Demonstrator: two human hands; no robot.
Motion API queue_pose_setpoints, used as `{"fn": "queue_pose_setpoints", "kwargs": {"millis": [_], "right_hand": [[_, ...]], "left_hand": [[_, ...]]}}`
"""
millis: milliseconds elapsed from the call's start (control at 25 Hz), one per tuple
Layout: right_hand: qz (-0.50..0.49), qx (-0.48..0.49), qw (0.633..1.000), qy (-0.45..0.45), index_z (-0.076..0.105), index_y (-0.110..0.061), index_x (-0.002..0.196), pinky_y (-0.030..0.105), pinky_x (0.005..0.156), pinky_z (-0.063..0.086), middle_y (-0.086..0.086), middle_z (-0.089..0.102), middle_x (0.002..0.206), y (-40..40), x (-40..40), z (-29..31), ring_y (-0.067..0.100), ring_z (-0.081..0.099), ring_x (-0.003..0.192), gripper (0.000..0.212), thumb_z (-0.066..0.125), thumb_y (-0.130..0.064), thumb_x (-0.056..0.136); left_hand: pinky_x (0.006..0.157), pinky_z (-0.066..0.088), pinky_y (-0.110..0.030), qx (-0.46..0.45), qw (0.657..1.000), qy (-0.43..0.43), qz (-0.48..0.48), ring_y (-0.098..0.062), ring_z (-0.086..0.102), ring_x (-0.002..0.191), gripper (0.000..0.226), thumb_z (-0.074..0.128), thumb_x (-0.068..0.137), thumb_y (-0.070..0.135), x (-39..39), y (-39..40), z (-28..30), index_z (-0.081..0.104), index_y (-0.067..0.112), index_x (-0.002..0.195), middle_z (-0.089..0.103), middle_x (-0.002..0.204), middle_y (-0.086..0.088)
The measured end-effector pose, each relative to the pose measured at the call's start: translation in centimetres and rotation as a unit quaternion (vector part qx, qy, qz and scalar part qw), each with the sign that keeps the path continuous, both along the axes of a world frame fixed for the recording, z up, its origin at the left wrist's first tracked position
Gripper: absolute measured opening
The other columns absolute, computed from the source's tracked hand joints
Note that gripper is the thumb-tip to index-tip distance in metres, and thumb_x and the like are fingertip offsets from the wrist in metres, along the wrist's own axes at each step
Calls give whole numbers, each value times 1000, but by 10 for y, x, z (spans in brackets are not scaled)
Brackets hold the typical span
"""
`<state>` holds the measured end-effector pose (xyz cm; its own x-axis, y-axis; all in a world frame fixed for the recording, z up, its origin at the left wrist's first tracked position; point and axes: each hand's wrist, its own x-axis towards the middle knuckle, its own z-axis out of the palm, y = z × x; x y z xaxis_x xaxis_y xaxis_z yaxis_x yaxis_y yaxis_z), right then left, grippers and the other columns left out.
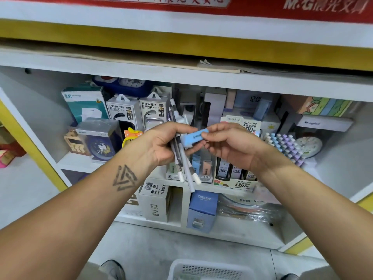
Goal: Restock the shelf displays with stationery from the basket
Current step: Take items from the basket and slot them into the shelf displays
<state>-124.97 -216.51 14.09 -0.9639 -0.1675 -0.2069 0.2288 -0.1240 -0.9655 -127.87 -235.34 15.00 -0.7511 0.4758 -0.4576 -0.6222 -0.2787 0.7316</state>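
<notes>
My left hand grips a bundle of several white and grey pens that stick out above and below the fist. My right hand pinches one end of a small blue eraser, whose other end lies against my left fingers. Both hands hover in front of the white shelf. Below them on the shelf stands a display of erasers and one of pencil lead boxes. The white plastic basket sits on the floor at the bottom edge.
Power bank boxes and clocks fill the shelf's left side. Pastel pens stand in a rack at the right. White and blue boxes stand on the lower shelf. A shoe shows beside the basket.
</notes>
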Motion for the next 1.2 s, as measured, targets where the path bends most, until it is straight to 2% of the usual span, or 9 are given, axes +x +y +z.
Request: {"fn": "queue_pose_setpoints", "kwargs": {"millis": [160, 360, 480, 640, 720, 800, 920, 1000, 1200], "right_hand": [[-85, -24, 995, 52, 64, 2, 100, 22, 67, 59, 25, 74, 92, 15, -2, 9, 25, 75, 82, 21, 68, 12, 82], [-66, 22, 993, 93, 63, 5, 104, 26, 71, 62, 25, 74, 91, 15, 1, 11, 31, 76, 84, 34, 74, 8, 72], [-53, 64, 988, 129, 68, 1, 96, 33, 80, 62, 24, 74, 92, 13, 3, 11, 34, 74, 86, 22, 73, 11, 78], [28, 285, 937, 199, 75, -12, 86, 40, 82, 55, 12, 76, 83, 6, 3, 14, 33, 71, 79, 11, 78, -22, 86], [52, 280, 947, 148, 74, -9, 90, 39, 78, 56, 12, 77, 84, -2, -1, 12, 29, 73, 79, 16, 73, -25, 90], [67, 199, 974, 82, 70, -4, 99, 28, 67, 57, 12, 78, 90, -10, -3, 11, 19, 73, 79, 15, 75, -12, 88], [80, 108, 990, 47, 67, -9, 118, 27, 73, 59, 9, 77, 95, -10, -9, 9, 17, 73, 87, 38, 76, -2, 82], [54, 144, 984, 94, 71, -15, 117, 24, 69, 58, 3, 75, 88, -11, -13, 9, 15, 72, 83, 39, 75, 2, 82], [-56, 288, 942, 162, 77, -10, 95, 22, 70, 60, 5, 78, 80, -18, -31, 16, 16, 74, 73, 10, 76, -7, 86]], "left_hand": [[61, 62, -34, -5, 1000, -11, -10, -33, 73, 80, 36, 64, 81, -4, 1, -6, 0, 60, -13, 115, 69, 99, -30], [65, 59, -30, -5, 1000, -17, -4, -31, 72, 78, 41, 64, 77, -4, 2, -13, 2, 57, -12, 117, 68, 98, -31], [58, 60, -27, -20, 1000, -7, 5, -27, 70, 69, 52, 65, 71, -7, 2, -13, 1, 54, -10, 122, 67, 90, -30], [52, 57, -24, -55, 998, 23, 11, -25, 68, 60, 13, 60, 82, -9, -1, -14, 1, 57, -3, 93, 67, 79, -27], [53, 56, -24, -80, 996, 49, 5, -24, 66, 62, 11, 58, 82, -11, -3, -14, 0, 55, -1, 84, 66, 79, -27], [52, 56, -25, -89, 994, 63, 10, -24, 65, 59, 13, 58, 82, -12, -5, -14, 0, 55, 1, 82, 65, 77, -23], [52, 57, -24, -59, 997, 53, 16, -23, 67, 57, 9, 58, 83, -10, -7, -17, -1, 58, -2, 82, 66, 74, -21], [51, 57, -24, -49, 998, 40, 29, -25, 69, 63, 6, 58, 84, -8, -10, -23, -2, 58, -3, 86, 66, 79, -22], [51, 58, -25, -38, 998, 4, 45, -26, 69, 61, 8, 58, 83, -8, -15, -33, -2, 54, -2, 80, 64, 77, -23]]}}
